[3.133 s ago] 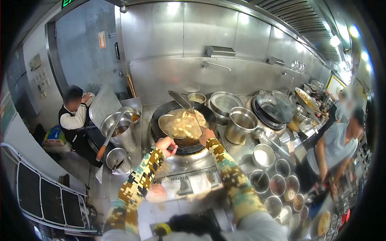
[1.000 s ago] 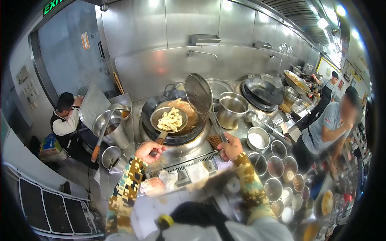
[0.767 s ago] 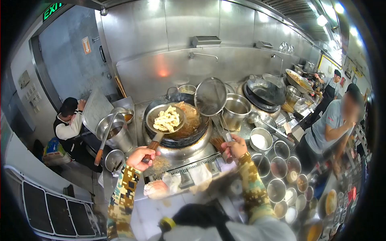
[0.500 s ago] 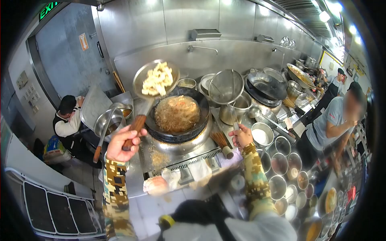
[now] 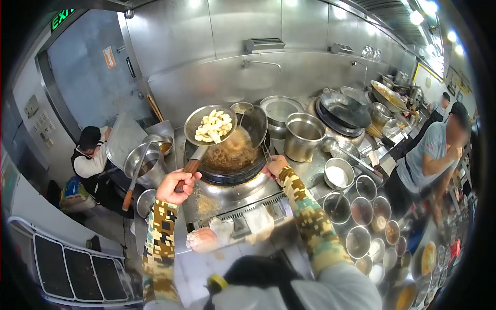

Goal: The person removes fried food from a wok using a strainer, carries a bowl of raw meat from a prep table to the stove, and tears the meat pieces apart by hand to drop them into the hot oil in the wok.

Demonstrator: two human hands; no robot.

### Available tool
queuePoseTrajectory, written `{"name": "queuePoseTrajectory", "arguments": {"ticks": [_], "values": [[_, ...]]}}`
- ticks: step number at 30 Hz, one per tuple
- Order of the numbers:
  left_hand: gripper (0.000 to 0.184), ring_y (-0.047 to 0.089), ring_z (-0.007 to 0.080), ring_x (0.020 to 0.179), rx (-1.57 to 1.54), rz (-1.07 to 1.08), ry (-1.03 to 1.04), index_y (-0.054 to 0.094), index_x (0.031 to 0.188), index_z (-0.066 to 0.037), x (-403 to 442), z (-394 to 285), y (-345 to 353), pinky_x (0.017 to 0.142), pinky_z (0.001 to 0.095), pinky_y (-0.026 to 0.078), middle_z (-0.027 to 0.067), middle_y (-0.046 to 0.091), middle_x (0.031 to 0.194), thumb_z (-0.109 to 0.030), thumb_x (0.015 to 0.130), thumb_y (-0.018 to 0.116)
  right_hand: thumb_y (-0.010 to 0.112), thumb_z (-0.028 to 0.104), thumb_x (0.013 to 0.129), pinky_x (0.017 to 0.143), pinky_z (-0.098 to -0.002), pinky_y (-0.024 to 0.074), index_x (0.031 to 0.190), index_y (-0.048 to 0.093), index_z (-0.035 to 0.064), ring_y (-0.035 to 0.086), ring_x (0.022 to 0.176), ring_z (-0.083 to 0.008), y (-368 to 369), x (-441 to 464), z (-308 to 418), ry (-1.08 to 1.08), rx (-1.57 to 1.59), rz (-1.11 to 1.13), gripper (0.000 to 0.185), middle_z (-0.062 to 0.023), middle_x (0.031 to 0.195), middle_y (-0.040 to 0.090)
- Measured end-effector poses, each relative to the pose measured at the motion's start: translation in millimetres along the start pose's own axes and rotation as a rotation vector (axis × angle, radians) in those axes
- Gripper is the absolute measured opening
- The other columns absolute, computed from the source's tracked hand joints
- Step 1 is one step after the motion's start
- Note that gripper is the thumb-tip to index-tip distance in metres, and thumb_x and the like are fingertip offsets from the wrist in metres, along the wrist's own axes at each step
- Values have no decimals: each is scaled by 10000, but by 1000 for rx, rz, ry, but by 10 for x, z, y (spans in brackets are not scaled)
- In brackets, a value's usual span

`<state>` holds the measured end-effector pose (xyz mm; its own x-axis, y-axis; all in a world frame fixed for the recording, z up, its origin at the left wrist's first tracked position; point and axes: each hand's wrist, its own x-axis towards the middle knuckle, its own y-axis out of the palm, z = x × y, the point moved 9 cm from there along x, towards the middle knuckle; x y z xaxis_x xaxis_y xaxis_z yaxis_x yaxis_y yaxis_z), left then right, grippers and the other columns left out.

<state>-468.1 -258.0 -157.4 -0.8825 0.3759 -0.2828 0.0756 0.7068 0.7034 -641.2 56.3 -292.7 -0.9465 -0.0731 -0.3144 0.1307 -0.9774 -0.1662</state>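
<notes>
And here we are over the wok (image 5: pixel 227 179), brown liquid (image 5: pixel 227 159) foaming inside it! Our left hand (image 5: pixel 175 187) has its fingers wrapped together around the wooden handle (image 5: pixel 191 167) of a round metal scoop (image 5: pixel 194 135), and what a load we have there: a heap of pale pieces (image 5: pixel 214 126), held up above the wok's back left edge. Over on the other side, our right hand (image 5: pixel 277 166) has its fingers clamped on the thin handle of a mesh strainer (image 5: pixel 254 126), its bowl tilted over the wok's right part, close beside the scoop. Looking right of the wok, we spot an open steel pot (image 5: pixel 304 144), and behind that a covered pot (image 5: pixel 282 107); farther right sits a dark pan (image 5: pixel 345 109). Nearer to us, off to the wok's right, comes a bowl of white contents (image 5: pixel 338 176), with a cluster of small containers (image 5: pixel 361 212) beyond its near side. Left of the wok we get a tall pot (image 5: pixel 150 173), a wooden-handled ladle (image 5: pixel 135 178) slanting across it. In front of the wok, cloths (image 5: pixel 258 220) lie along the stove's edge. Well left of the wok, a person (image 5: pixel 93 163) leans forward with head lowered, and far to its right a co-worker in a grey shirt (image 5: pixel 426 150) has one hand raised near the face.
</notes>
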Motion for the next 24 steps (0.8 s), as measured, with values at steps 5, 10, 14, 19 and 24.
{"name": "queuePoseTrajectory", "arguments": {"ticks": [5, 10, 14, 19, 24], "values": [[373, 555, 56, 681, 74, -28, 98, 453, 1242, 7, -183, -179, 112, 497, 182, 462, 148, 609, 1027, -6, 877, 533, 522, -20, 861, 350, -261, 390, 1049, 531, -74, 505, 440, -106, 131, -508, 118, 9, 0, 259, 195, -135, 743, 651], [363, 548, 58, 672, 105, -39, 133, 456, 1228, -8, -304, -362, 178, 500, 184, 457, 145, 606, 1027, 0, 873, 531, 502, -39, 855, 358, -258, 385, 1357, 247, -85, 485, 452, -113, -8, -878, 33, 116, 390, 209, 565, -186, 825, 644], [361, 541, 57, 665, 108, -53, 146, 456, 1224, -14, -340, -386, 158, 500, 188, 454, 140, 606, 1023, 3, 871, 531, 502, -36, 853, 353, -260, 382, 1397, 204, -78, 481, 446, -120, -89, -1008, 20, 99, 371, 225, 621, -201, 848, 639], [360, 539, 56, 665, 110, -66, 148, 452, 1221, -13, -373, -377, 109, 498, 190, 451, 141, 610, 1015, 8, 870, 531, 471, -34, 848, 333, -277, 382, 1391, 285, -66, 506, 406, -140, -174, -1189, 98, 39, 274, 230, 575, -167, 772, 641], [349, 538, 53, 664, 149, -95, 157, 452, 1214, -5, -392, -358, 60, 488, 186, 448, 143, 616, 1011, 11, 873, 528, 458, -11, 824, 363, -280, 396, 1299, 465, -53, 514, 432, -134, -235, -1361, 363, -121, -80, 115, 477, -128, 737, 639]]}}
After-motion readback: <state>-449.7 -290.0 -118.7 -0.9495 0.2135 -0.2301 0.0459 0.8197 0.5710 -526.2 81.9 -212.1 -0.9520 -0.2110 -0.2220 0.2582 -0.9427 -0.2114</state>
